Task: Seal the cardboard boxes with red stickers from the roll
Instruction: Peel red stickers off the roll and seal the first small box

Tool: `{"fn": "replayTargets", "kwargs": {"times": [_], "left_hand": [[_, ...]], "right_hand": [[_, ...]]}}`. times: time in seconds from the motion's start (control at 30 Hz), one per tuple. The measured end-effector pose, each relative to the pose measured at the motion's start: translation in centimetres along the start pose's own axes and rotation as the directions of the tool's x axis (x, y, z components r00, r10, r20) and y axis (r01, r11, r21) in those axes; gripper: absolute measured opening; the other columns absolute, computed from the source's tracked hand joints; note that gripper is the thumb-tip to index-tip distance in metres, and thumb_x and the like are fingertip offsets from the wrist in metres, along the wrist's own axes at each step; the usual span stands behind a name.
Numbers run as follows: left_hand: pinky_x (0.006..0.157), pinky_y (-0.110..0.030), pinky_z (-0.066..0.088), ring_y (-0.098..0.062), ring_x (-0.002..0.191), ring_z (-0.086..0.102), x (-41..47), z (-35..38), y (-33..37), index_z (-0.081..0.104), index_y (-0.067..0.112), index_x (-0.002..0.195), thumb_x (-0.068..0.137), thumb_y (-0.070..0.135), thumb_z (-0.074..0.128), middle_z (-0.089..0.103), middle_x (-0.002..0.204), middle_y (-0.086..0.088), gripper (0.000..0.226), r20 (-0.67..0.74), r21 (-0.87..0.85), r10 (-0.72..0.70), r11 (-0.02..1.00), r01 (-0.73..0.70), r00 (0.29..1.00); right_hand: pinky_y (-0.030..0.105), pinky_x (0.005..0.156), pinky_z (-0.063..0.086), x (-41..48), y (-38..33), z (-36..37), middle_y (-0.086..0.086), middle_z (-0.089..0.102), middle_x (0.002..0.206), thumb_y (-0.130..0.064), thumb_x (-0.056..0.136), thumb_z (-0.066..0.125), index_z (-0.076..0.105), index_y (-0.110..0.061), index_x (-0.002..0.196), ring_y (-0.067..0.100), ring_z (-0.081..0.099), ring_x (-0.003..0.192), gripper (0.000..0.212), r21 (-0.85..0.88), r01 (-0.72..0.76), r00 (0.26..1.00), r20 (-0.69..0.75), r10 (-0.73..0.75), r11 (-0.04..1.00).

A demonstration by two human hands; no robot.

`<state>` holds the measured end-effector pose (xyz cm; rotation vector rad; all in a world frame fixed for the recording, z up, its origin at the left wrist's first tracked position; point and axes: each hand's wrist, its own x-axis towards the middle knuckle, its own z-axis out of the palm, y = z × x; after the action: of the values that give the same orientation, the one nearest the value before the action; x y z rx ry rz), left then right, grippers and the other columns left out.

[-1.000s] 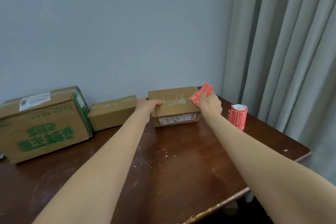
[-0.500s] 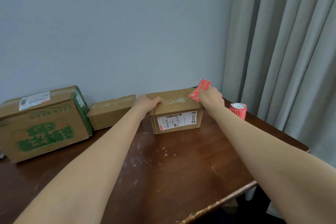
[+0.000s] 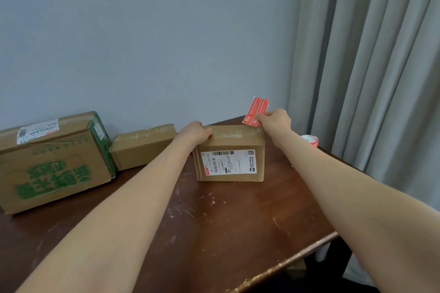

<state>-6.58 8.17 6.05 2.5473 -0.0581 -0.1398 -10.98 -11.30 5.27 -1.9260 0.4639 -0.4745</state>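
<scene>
While pinched, red sticker (image 3: pixel 256 111) tilted up-right.

A scuffed dark wooden table (image 3: pixel 214 228) carries three cardboard boxes: one under the left hand (image 3: pixel 196 132), a smaller box (image 3: pixel 142 147) and a green-printed box (image 3: pixel 54 164) further left. A sticker roll (image 3: pixel 310 140) stands beyond the right forearm.

Single head cam, wide-angle, looking forward and down over the table (image 3: pixel 214 233) toward the far wall (image 3: pixel 142 31), curtain (image 3: pixel 369 54) at right, close range.
</scene>
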Motion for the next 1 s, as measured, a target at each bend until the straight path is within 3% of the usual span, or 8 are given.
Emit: {"fn": "replayTargets", "kwargs": {"times": [0.2, 0.27, 0.4, 0.47, 0.57, 0.67, 0.8, 1.0], "left_hand": [[0.067, -0.033, 0.048, -0.025, 0.068, 0.051, 0.0, -0.8, 0.9, 0.055, 0.006, 0.088, 0.087, 0.029, 0.054, 0.053, 0.082, -0.010, 0.023, 0.052, 0.099, -0.002, 0.995, -0.003, 0.999], [0.063, -0.033, 0.046, -0.024, 0.059, 0.048, -0.3, -1.2, 1.2, 0.054, 0.004, 0.086, 0.088, 0.026, 0.054, 0.049, 0.070, -0.011, 0.022, 0.097, 0.142, -0.010, 0.990, -0.004, 0.995], [0.085, -0.037, 0.048, -0.034, 0.096, 0.061, -0.7, -1.9, 1.9, 0.056, 0.000, 0.115, 0.095, 0.035, 0.049, 0.061, 0.105, -0.017, 0.040, 0.070, 0.306, 0.034, 0.950, -0.054, 0.997], [0.086, -0.036, 0.046, -0.030, 0.106, 0.059, -0.2, -1.8, 1.9, 0.057, 0.008, 0.113, 0.094, 0.043, 0.048, 0.060, 0.112, -0.012, 0.041, -0.042, 0.394, 0.104, 0.916, -0.079, 0.994], [0.080, -0.034, 0.047, -0.022, 0.090, 0.058, 0.7, -1.2, 2.3, 0.060, 0.019, 0.092, 0.095, 0.035, 0.046, 0.059, 0.096, 0.000, 0.021, -0.229, 0.210, 0.279, 0.950, -0.233, 0.933], [0.082, -0.033, 0.047, -0.019, 0.088, 0.058, 0.7, -0.5, 3.6, 0.065, 0.018, 0.091, 0.098, 0.034, 0.043, 0.061, 0.093, 0.002, 0.028, -0.233, -0.073, 0.362, 0.919, -0.387, 0.903], [0.076, -0.030, 0.056, -0.018, 0.085, 0.067, 0.3, 0.6, 5.1, 0.068, 0.014, 0.094, 0.093, 0.037, 0.058, 0.069, 0.092, -0.004, 0.025, -0.056, -0.385, 0.370, 0.849, -0.362, 0.927], [0.064, -0.024, 0.057, -0.011, 0.062, 0.064, 1.4, 1.2, 5.0, 0.069, 0.010, 0.089, 0.092, 0.019, 0.062, 0.067, 0.076, -0.002, 0.012, -0.206, -0.468, 0.222, 0.833, -0.295, 0.953]], "right_hand": [[0.024, 0.049, 0.035, 0.6, -0.3, 0.1, 0.002, 0.055, 0.058, -0.020, 0.092, 0.062, 0.070, -0.002, 0.081, 0.012, 0.043, 0.048, 0.022, 0.126, -0.070, 0.995, 0.074, 0.061, 0.990], [0.024, 0.047, 0.035, 0.7, -0.5, 0.2, 0.003, 0.055, 0.058, -0.018, 0.093, 0.062, 0.066, -0.006, 0.077, 0.013, 0.043, 0.047, 0.020, 0.143, -0.092, 0.991, 0.111, 0.076, 0.986], [0.018, 0.037, 0.037, 0.6, -0.9, 0.3, 0.004, 0.060, 0.061, -0.013, 0.093, 0.061, 0.061, -0.009, 0.075, 0.007, 0.048, 0.035, 0.019, 0.212, -0.144, 0.979, 0.170, 0.109, 0.966], [0.016, 0.037, 0.041, 0.6, -1.1, 0.6, 0.008, 0.065, 0.063, -0.009, 0.093, 0.061, 0.062, -0.007, 0.079, 0.010, 0.053, 0.042, 0.014, 0.288, -0.178, 0.971, 0.208, 0.120, 0.941], [0.019, 0.043, 0.045, 0.7, -1.2, 0.8, 0.011, 0.067, 0.068, -0.007, 0.093, 0.061, 0.061, -0.005, 0.081, 0.018, 0.056, 0.056, 0.013, 0.316, -0.185, 0.964, 0.241, 0.109, 0.931], [0.020, 0.045, 0.044, 0.8, -1.3, 0.9, 0.012, 0.067, 0.070, -0.007, 0.094, 0.059, 0.061, -0.004, 0.079, 0.019, 0.056, 0.061, 0.016, 0.318, -0.170, 0.961, 0.263, 0.086, 0.933], [0.018, 0.041, 0.041, 0.7, -1.7, 1.0, 0.011, 0.065, 0.068, -0.007, 0.094, 0.058, 0.064, -0.004, 0.080, 0.016, 0.056, 0.057, 0.015, 0.308, -0.133, 0.947, 0.319, 0.029, 0.942], [0.018, 0.037, 0.043, 1.4, -1.7, 0.1, 0.010, 0.066, 0.056, -0.001, 0.089, 0.058, 0.066, 0.002, 0.083, 0.009, 0.054, 0.034, 0.010, 0.325, -0.156, 0.982, 0.155, 0.110, 0.933]]}}
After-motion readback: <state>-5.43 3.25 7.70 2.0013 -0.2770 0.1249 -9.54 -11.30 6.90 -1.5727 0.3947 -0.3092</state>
